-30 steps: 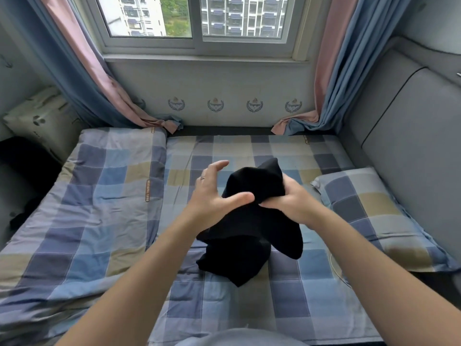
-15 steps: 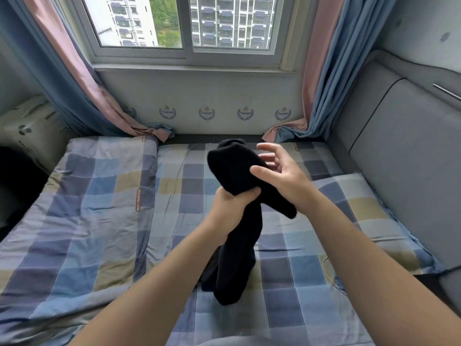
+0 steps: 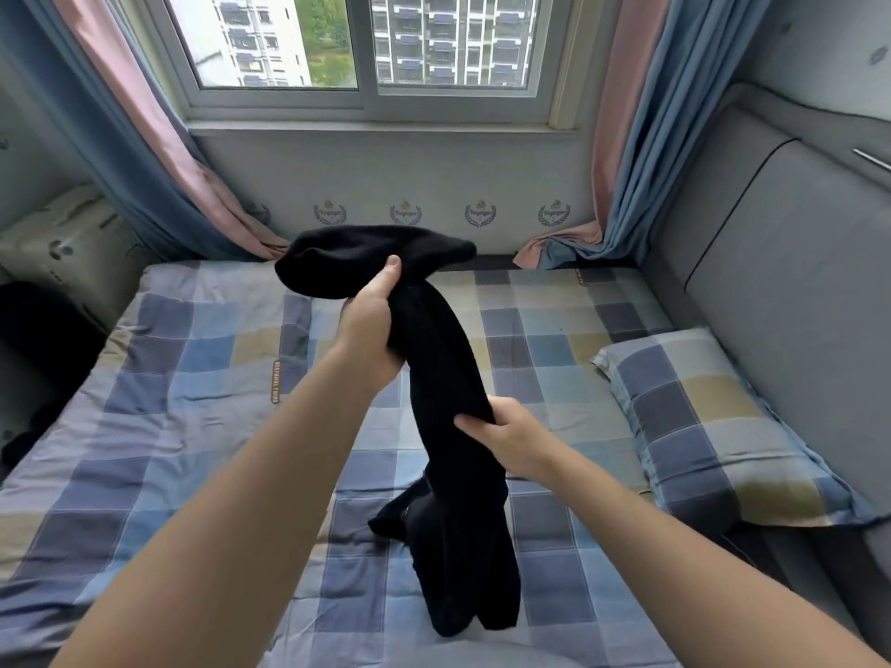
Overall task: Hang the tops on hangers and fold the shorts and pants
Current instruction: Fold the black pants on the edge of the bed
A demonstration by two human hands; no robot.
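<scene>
So, counting it up: one black garment (image 3: 443,359), two hands on it, and nothing else from the clothes pile that I can make out. It's bunched into a long rope shape and held up in the air over the middle of the checked bed (image 3: 554,339). The long axis runs close to upright with a lean, top end farther away and a bit left, bottom end nearer the person and a bit right. The top flops over sideways into a wide flat lump. The bottom splits into a couple of hanging folds right down at the sheet, though I honestly can't tell if they touch it. The left hand (image 3: 366,325) is wrapped round the fabric just under that floppy top, fingers curled, thumb pointing up against the cloth. The right hand (image 3: 511,441) grabs it about halfway down, fingers curled into a fold of the cloth. Around it: one pillow (image 3: 713,426) at the right, one folded quilt (image 3: 144,402) along the left, two curtains (image 3: 144,137) framing one window (image 3: 366,41), and four little crests (image 3: 405,213) in a row on the wall under the sill.
</scene>
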